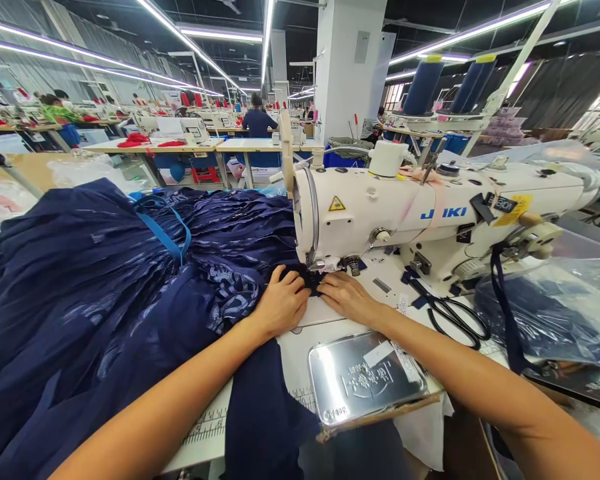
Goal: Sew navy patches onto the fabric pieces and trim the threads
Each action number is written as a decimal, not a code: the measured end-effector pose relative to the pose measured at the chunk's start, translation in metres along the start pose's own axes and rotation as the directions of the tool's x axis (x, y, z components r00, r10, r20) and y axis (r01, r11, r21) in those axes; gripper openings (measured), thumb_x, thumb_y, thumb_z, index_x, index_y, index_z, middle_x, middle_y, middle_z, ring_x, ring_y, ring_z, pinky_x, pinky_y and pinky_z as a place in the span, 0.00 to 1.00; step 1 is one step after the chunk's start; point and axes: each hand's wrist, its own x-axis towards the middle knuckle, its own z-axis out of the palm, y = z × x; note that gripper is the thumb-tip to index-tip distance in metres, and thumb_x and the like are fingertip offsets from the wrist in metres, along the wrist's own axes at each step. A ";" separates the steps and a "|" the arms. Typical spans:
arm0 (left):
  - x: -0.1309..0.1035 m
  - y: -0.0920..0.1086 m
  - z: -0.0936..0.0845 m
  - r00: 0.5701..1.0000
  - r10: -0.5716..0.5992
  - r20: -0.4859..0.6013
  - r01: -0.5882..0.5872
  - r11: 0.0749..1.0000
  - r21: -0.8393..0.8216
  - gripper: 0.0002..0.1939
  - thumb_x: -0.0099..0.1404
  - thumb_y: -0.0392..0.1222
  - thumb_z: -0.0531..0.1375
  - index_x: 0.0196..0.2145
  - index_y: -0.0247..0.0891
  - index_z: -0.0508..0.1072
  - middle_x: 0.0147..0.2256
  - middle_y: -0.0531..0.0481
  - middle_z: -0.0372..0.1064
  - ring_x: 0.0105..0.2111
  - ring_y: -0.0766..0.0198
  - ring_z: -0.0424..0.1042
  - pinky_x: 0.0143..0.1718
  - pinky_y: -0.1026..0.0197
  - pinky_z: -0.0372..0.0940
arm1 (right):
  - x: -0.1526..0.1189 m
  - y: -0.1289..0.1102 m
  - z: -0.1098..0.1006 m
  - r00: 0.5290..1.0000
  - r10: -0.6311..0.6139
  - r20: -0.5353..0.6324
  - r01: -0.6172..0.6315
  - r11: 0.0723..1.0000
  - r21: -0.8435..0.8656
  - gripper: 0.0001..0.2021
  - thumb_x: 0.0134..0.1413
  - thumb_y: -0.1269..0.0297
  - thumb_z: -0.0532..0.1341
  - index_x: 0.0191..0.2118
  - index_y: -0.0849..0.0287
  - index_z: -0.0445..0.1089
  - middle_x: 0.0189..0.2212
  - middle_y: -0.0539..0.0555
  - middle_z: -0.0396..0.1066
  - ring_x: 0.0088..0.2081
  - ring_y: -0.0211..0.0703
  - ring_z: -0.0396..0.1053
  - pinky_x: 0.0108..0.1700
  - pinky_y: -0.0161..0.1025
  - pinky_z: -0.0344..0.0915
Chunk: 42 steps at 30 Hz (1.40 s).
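Both hands are at the needle area of a white sewing machine (380, 207). My left hand (284, 303) has its fingers curled on dark navy fabric (145, 320), just left of the presser foot. My right hand (349, 298) is closed at the fabric's edge on the other side, fingertips pressed together. The cloth between them is dark, and the needle itself is hard to make out. Gathered, patterned folds spread from my left hand across the left side. A blue strap (163, 233) loops around the bundle, and one navy panel (260, 413) hangs over the front edge.
Black scissors (453, 310) lie right of my right hand. A silver tin (365, 380) stands in front of both hands. Clear plastic with navy cloth (545, 310) is at the right. Two navy thread cones (423, 87) stand behind the machine. People sit at other tables farther back.
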 end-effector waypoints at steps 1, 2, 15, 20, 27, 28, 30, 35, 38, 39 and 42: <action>0.000 0.002 0.000 1.000 0.008 0.019 -0.008 1.000 0.002 0.13 0.61 0.35 0.50 0.38 0.36 0.73 0.33 0.44 0.68 0.41 0.54 0.63 0.49 0.43 0.52 | -0.001 0.002 0.001 1.000 0.006 -0.021 -0.005 0.999 0.051 0.09 0.56 0.72 0.53 0.35 0.63 0.71 0.30 0.57 0.69 0.34 0.44 0.65 0.36 0.42 0.66; 0.000 0.004 0.000 0.999 0.004 0.048 -0.004 1.000 -0.004 0.14 0.60 0.35 0.50 0.40 0.36 0.73 0.34 0.44 0.67 0.40 0.54 0.63 0.46 0.45 0.54 | -0.002 0.005 0.002 0.999 0.009 -0.039 -0.004 0.994 0.107 0.09 0.56 0.72 0.53 0.36 0.62 0.71 0.31 0.56 0.69 0.34 0.44 0.65 0.36 0.41 0.66; -0.002 0.009 -0.005 0.970 -0.081 0.229 0.108 0.989 -0.106 0.23 0.57 0.28 0.49 0.49 0.41 0.69 0.43 0.42 0.64 0.43 0.54 0.61 0.41 0.50 0.57 | -0.008 0.014 -0.007 0.995 -0.103 0.005 0.100 0.971 0.217 0.13 0.60 0.68 0.49 0.38 0.60 0.71 0.34 0.57 0.69 0.37 0.42 0.65 0.39 0.42 0.68; -0.009 0.014 -0.005 0.977 -0.059 0.206 0.072 0.996 -0.059 0.22 0.58 0.27 0.50 0.50 0.36 0.67 0.49 0.42 0.65 0.46 0.54 0.62 0.45 0.48 0.55 | -0.007 0.011 -0.010 0.991 -0.130 0.028 0.124 0.982 0.143 0.13 0.60 0.71 0.48 0.39 0.62 0.70 0.37 0.59 0.68 0.41 0.44 0.65 0.42 0.43 0.68; -0.013 0.006 -0.010 0.971 -0.033 0.238 0.049 0.997 -0.063 0.25 0.57 0.25 0.50 0.51 0.39 0.65 0.53 0.45 0.64 0.49 0.54 0.62 0.47 0.48 0.53 | -0.007 0.008 -0.008 0.997 -0.081 0.008 0.077 0.967 0.243 0.13 0.60 0.69 0.49 0.39 0.62 0.70 0.36 0.58 0.68 0.39 0.42 0.66 0.41 0.40 0.68; -0.012 0.004 -0.010 0.969 -0.026 0.245 0.045 0.996 -0.072 0.26 0.56 0.24 0.49 0.51 0.39 0.65 0.53 0.45 0.63 0.49 0.54 0.62 0.47 0.48 0.53 | -0.008 0.007 -0.007 0.997 -0.076 0.004 0.073 0.966 0.246 0.13 0.60 0.69 0.49 0.39 0.62 0.70 0.36 0.58 0.68 0.39 0.42 0.66 0.41 0.40 0.68; -0.012 0.001 -0.010 0.968 -0.017 0.252 0.040 0.995 -0.088 0.27 0.55 0.23 0.48 0.51 0.39 0.65 0.53 0.46 0.63 0.50 0.55 0.62 0.47 0.48 0.53 | -0.008 0.007 -0.007 0.998 -0.069 -0.004 0.068 0.967 0.244 0.13 0.60 0.69 0.49 0.39 0.63 0.71 0.36 0.58 0.68 0.39 0.42 0.66 0.41 0.40 0.68; -0.011 -0.002 -0.007 0.967 -0.023 0.253 0.051 0.993 -0.106 0.26 0.57 0.25 0.47 0.51 0.39 0.66 0.53 0.45 0.64 0.50 0.54 0.62 0.48 0.45 0.53 | -0.008 0.006 -0.006 0.998 -0.061 0.001 0.060 0.973 0.225 0.12 0.60 0.70 0.49 0.40 0.64 0.70 0.36 0.59 0.67 0.39 0.43 0.66 0.41 0.40 0.68; -0.010 -0.002 -0.007 0.966 -0.021 0.257 0.053 0.992 -0.117 0.26 0.57 0.25 0.47 0.51 0.39 0.66 0.53 0.45 0.64 0.50 0.53 0.62 0.47 0.45 0.53 | -0.008 0.005 -0.006 0.999 -0.051 0.017 0.046 0.977 0.206 0.12 0.59 0.69 0.50 0.40 0.63 0.70 0.37 0.58 0.67 0.39 0.43 0.65 0.42 0.41 0.68; -0.010 -0.002 -0.008 0.966 -0.020 0.258 0.053 0.991 -0.121 0.26 0.57 0.25 0.47 0.51 0.39 0.66 0.53 0.45 0.63 0.50 0.53 0.62 0.47 0.45 0.53 | -0.008 0.005 -0.006 0.999 -0.049 0.022 0.044 0.980 0.196 0.11 0.59 0.69 0.50 0.40 0.63 0.70 0.37 0.58 0.67 0.39 0.43 0.65 0.42 0.41 0.68; -0.008 -0.003 -0.009 0.962 -0.022 0.271 0.059 0.990 -0.127 0.27 0.56 0.24 0.47 0.51 0.40 0.66 0.53 0.46 0.64 0.51 0.53 0.61 0.47 0.46 0.53 | -0.007 0.003 -0.006 0.998 -0.052 0.035 0.046 0.986 0.163 0.11 0.58 0.70 0.51 0.39 0.63 0.70 0.37 0.59 0.67 0.39 0.44 0.65 0.41 0.41 0.68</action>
